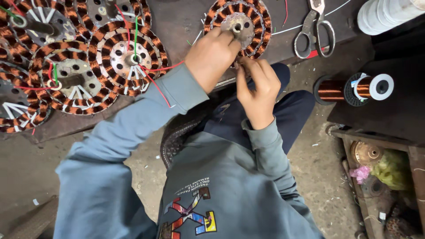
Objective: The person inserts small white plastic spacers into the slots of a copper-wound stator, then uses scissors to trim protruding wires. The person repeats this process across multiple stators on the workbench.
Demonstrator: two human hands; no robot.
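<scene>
A round motor stator [252, 20] wound with copper coils and dark bands lies at the front edge of a dark workbench [177, 20]. My left hand [211, 56] rests on its near left rim, fingers curled onto the metal centre plate. My right hand [259, 90] is just below the stator's near edge, its fingertips pinched together on something thin at the coils; what it pinches is too small to tell. Both sleeves are grey-blue.
Several finished stators [126, 55] with red, green and white leads are stacked at the bench's left. Scissors [315, 33] lie at the right, a white roll [383, 15] beyond them. A copper wire spool [354, 88] sits on a dark stand, above a wooden crate [385, 172] of parts.
</scene>
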